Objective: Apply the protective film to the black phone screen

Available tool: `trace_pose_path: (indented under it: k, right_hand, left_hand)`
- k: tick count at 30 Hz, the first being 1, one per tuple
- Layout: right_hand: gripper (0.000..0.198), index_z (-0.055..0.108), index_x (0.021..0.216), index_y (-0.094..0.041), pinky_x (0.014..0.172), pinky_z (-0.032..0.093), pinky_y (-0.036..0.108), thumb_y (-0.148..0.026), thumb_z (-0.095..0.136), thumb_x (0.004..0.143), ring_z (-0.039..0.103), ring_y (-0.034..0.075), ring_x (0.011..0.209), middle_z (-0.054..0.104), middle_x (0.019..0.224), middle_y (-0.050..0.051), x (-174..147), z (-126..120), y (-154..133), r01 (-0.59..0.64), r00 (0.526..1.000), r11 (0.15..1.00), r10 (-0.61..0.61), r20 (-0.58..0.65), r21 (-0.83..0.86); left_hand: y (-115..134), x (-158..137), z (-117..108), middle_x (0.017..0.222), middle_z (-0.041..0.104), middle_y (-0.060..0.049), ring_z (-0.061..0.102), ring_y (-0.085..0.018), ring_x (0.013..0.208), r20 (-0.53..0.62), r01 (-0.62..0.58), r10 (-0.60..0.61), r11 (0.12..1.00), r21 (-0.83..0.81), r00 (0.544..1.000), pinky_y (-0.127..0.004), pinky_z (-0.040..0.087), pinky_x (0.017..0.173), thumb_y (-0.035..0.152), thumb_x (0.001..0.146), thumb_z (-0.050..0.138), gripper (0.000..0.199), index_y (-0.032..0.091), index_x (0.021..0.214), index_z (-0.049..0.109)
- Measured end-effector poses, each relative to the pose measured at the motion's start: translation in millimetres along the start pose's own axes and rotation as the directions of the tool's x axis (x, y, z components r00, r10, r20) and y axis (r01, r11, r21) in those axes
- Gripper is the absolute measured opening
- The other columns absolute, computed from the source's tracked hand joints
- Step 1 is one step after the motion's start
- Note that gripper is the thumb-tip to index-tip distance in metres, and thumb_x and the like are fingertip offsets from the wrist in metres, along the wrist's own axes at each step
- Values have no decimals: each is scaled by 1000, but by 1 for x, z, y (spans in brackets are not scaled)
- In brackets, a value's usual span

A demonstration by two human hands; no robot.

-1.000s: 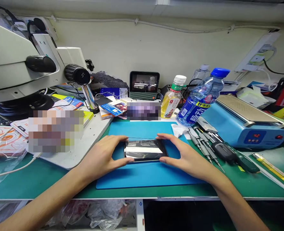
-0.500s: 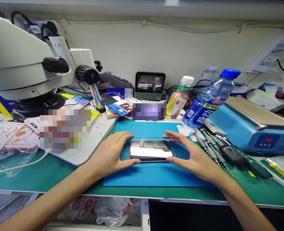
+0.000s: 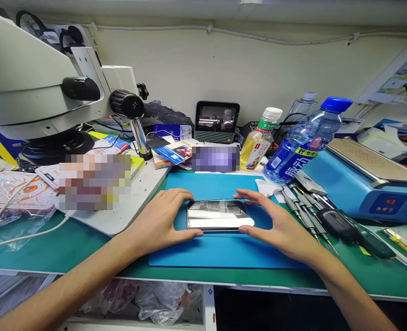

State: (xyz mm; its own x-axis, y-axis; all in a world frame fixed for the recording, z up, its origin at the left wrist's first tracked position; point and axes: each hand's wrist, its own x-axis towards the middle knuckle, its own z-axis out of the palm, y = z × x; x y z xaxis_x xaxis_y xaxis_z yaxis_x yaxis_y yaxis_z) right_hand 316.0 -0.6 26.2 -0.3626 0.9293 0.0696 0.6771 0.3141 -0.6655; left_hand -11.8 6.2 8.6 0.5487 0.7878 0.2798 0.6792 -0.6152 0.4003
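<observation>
A smartphone [image 3: 217,214] lies sideways over the blue mat [image 3: 203,253], its glossy black face reflecting bright light. My left hand [image 3: 165,216] grips its left end, with the thumb on the near edge and the fingers curled at the far edge. At the right end, my right hand [image 3: 275,220] holds it the same way, thumb on the near corner and fingertips at the far side. A thin dark outline, perhaps of a clear sheet, shows beside the phone under the right hand. Whether the phone touches the mat is unclear.
A microscope [image 3: 27,82] stands at left on a white base [image 3: 144,188]. Behind the mat are a small display [image 3: 217,117], a tea bottle [image 3: 256,145] and a blue-capped bottle [image 3: 300,147]. Screwdrivers [image 3: 303,214], a black key fob [image 3: 334,223] and a blue heating unit [image 3: 365,184] lie right.
The phone tilts slightly, so the reflection on it has shifted toward its near edge. Both hands keep their hold. The whole view has moved a little.
</observation>
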Motion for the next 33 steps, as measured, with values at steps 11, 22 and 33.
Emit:
trace_pose_path:
  k: [11, 22, 33]
  right_hand:
    - [78, 48, 155, -34, 121, 46, 50, -64, 74, 88, 57, 32, 143, 60, 156, 6, 0, -2, -4, -13, 1000, 999, 14, 23, -30]
    - [80, 47, 156, -35, 121, 46, 51, -65, 75, 87, 58, 34, 142, 61, 155, 7, 0, -2, -6, -35, 999, 999, 36, 33, -27]
    - [79, 47, 155, -37, 121, 46, 50, -63, 76, 87, 58, 32, 142, 61, 154, 4, 0, -1, -5, -32, 999, 999, 34, 42, -34]
  left_hand:
    - [-1, 0, 2, 144, 64, -12, 60, -35, 134, -7, 7, -7, 1000, 20, 1000, -50, 47, 111, 58, 87, 81, 65, 21, 133, 53]
    - [0, 0, 2, 145, 62, -12, 59, -34, 135, 11, 21, -21, 999, 24, 1000, -51, 46, 112, 59, 89, 79, 63, 22, 132, 53]
    - [0, 1, 0, 146, 62, -12, 58, -35, 135, 25, 29, -29, 1000, 11, 999, -53, 46, 113, 59, 89, 77, 61, 22, 132, 54]
